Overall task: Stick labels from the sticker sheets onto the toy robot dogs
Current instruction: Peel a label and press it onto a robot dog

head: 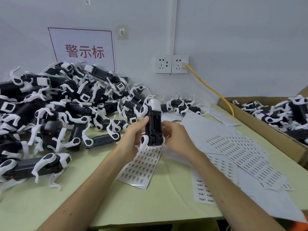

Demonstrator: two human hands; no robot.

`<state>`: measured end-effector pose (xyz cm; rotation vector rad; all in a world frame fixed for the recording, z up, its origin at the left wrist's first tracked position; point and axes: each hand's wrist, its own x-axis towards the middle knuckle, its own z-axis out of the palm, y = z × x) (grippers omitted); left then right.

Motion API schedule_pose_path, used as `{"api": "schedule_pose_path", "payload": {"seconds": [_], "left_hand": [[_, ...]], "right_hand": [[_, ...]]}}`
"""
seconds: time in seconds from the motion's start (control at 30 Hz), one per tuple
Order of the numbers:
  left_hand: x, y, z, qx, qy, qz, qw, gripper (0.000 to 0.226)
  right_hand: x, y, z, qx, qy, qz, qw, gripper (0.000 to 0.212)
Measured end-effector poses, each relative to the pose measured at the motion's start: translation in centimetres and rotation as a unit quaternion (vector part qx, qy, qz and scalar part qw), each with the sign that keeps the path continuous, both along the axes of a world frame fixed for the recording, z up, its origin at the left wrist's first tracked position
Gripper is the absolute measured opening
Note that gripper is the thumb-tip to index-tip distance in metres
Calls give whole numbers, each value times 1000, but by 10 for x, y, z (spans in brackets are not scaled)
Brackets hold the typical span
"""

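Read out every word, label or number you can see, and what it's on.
"警示标": red, on the white wall sign.
Too small and blurred to read: the rows of printed labels on the sticker sheets.
No readable text on the held toy robot dog.

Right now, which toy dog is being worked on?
Start at the red-lettered sign and the heap of toy dogs below. Beside the heap, the left hand grips one dog upright above a sticker sheet, the right hand touching it. It alone is off the table.
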<state>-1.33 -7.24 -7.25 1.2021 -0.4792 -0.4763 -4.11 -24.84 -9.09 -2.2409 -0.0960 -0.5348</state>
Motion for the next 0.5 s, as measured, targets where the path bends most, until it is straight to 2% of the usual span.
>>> {"api": "schedule_pose_path", "payload": {"seconds": [0.13, 0.23, 0.37, 0.5], "left_hand": [[-2, -1, 2, -1, 7, 7, 1000, 41], [-3, 0, 4, -12, 2, 34, 999, 45], [-5, -1, 6, -44, 12, 49, 998, 49], [-8, 0, 8, -50, -9, 47, 998, 46]], "right_hand": [[2, -1, 0, 31, 23, -14, 999, 24], [4, -3, 1, 108, 62, -17, 992, 16], [5, -2, -1, 265, 127, 20, 956, 8], [5, 2, -2, 339, 140, 38, 930, 12]]}}
